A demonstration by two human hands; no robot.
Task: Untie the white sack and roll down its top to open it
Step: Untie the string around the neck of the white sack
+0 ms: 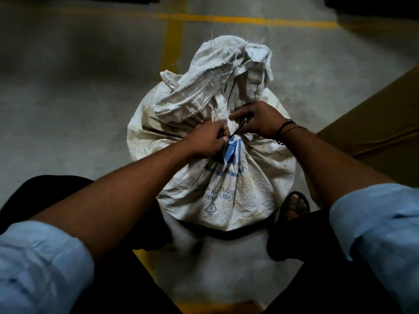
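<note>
A dirty white woven sack (226, 196) with blue print stands on the concrete floor between my knees. Its neck is gathered and bound by a thin dark string (240, 127). The loose top (226, 71) of the sack flops up and away behind the knot. My left hand (207, 141) pinches one end of the string at the neck. My right hand (260, 120) pinches the other part of the string just to the right, fingers curled against the fabric.
Grey concrete floor (90, 98) with yellow painted lines (174, 39). A brown cardboard box (374, 123) lies close on the right. My sandalled foot (294, 205) rests beside the sack's base. Dark objects sit at the top corners.
</note>
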